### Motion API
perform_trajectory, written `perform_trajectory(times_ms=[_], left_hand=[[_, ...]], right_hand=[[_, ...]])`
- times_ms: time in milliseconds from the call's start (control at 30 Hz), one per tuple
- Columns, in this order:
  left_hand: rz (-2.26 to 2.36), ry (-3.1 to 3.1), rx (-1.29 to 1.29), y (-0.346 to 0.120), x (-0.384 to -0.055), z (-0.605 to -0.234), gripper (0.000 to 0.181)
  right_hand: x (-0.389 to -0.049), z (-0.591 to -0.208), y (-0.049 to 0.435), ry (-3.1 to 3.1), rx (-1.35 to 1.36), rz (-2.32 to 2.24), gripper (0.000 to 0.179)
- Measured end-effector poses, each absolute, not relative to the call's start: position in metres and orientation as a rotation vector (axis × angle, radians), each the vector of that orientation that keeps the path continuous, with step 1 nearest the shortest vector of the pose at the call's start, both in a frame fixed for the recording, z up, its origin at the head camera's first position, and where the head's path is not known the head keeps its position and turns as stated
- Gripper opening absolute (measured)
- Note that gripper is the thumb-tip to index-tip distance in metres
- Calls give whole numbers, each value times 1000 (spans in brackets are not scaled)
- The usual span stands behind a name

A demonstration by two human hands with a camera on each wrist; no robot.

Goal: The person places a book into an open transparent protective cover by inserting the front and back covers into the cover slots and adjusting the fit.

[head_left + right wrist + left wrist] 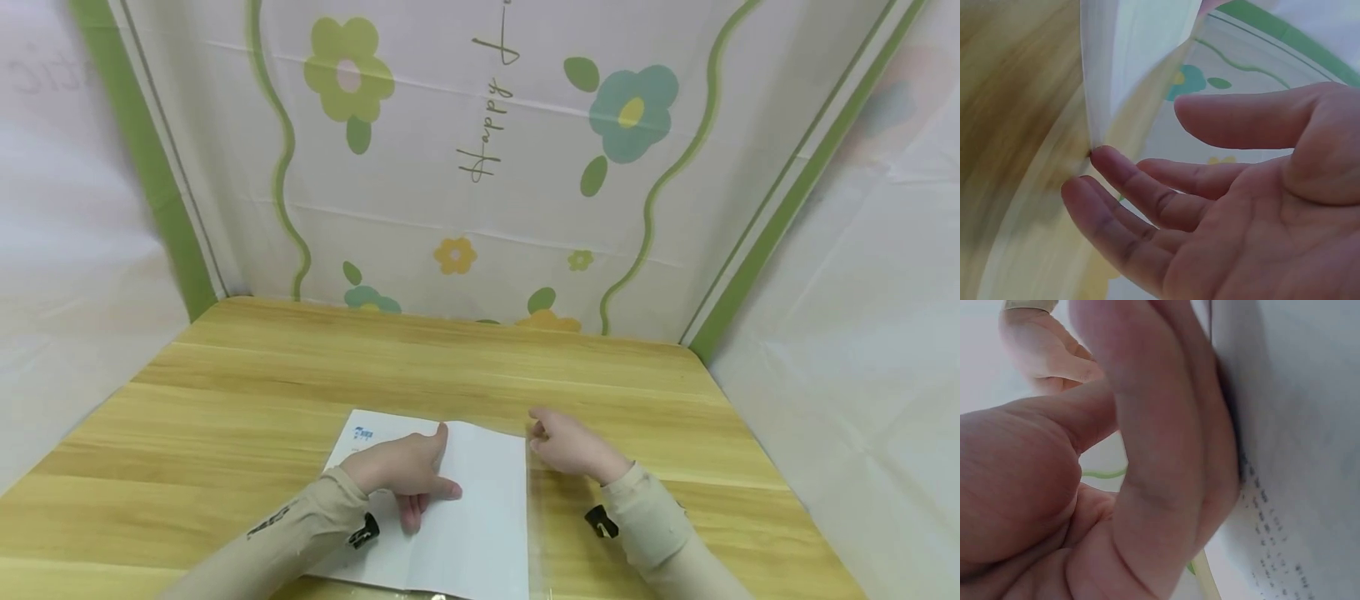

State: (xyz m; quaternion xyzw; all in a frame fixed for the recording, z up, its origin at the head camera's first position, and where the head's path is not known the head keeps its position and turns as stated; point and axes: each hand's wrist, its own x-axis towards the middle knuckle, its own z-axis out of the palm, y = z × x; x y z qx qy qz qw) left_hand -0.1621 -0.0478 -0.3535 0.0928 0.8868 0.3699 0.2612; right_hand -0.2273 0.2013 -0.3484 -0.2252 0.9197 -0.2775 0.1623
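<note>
A booklet with white pages [487, 508] lies spread out on the table, with a small blue print at its upper left. My left hand [401, 467] rests on it near the centre fold, index finger pointing away and thumb stretched to the right. In the left wrist view its fingers lie against the page [1310, 425], where small print shows. Along the booklet's right side runs a strip of clear plastic [538, 533]. My right hand [573, 446] is at the upper right corner, and in the right wrist view one fingertip meets the page corner, thumb held apart.
The wooden table [225, 400] extends around the booklet. Behind it hangs a white curtain [420, 200] with printed flowers, and pale fabric covers both sides. Each sleeve carries a small black clip-like piece [602, 522] near the wrist.
</note>
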Motion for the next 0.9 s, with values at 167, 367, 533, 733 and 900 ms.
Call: perform_trajectory(times_ms=[167,367,533,733,900], left_hand=[[1002,2403,273,-47,-162,-356,101],[995,2408,270,-48,-163,-357,100],[1001,2403,262,-48,-163,-357,102],[1021,2375,239,-50,-163,-355,104],[1060,2351,245,-53,-164,-356,106]], right_hand=[[-233,-352,204,2600,-655,-825,51],[-235,-352,204,2522,-583,-1013,56],[-237,-351,206,2487,-502,-1129,59],[-238,-345,213,2269,-507,-1201,22],[-239,-338,218,2147,-537,-1220,11]])
